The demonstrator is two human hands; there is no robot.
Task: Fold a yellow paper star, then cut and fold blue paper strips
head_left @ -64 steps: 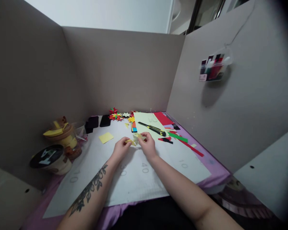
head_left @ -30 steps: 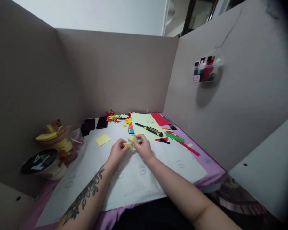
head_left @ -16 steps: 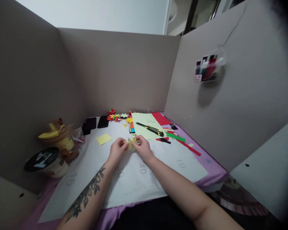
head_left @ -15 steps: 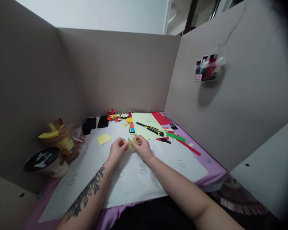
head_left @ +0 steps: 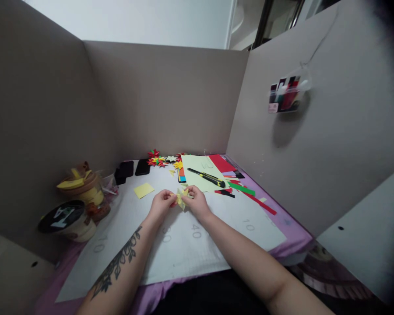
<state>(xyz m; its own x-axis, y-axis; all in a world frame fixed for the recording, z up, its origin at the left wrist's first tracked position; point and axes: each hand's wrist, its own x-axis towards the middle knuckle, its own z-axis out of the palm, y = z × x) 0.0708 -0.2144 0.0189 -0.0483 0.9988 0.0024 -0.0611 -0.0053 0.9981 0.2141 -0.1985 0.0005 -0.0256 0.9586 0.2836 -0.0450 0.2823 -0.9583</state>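
Broadly, desk (head_left: 184, 260): covered in white, numbers along it.
Pale green sheet (head_left: 199, 183): flat at the far side, cutter (head_left: 207, 177) lying on it.
Left hand (head_left: 162, 204): pinching one side of a paper star (head_left: 181, 201).
Right hand (head_left: 197, 202): pinching the opposite side.
Paper star: between both hands; desk contact unclear.
Star points: seemingly being shaped; next move likely wants one hand steadying, the other adjusting.

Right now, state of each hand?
Left hand: closed, fingertips pinching the left side of the pale-yellow folded-paper star.
Right hand: closed, fingertips pinching the same star's right side.
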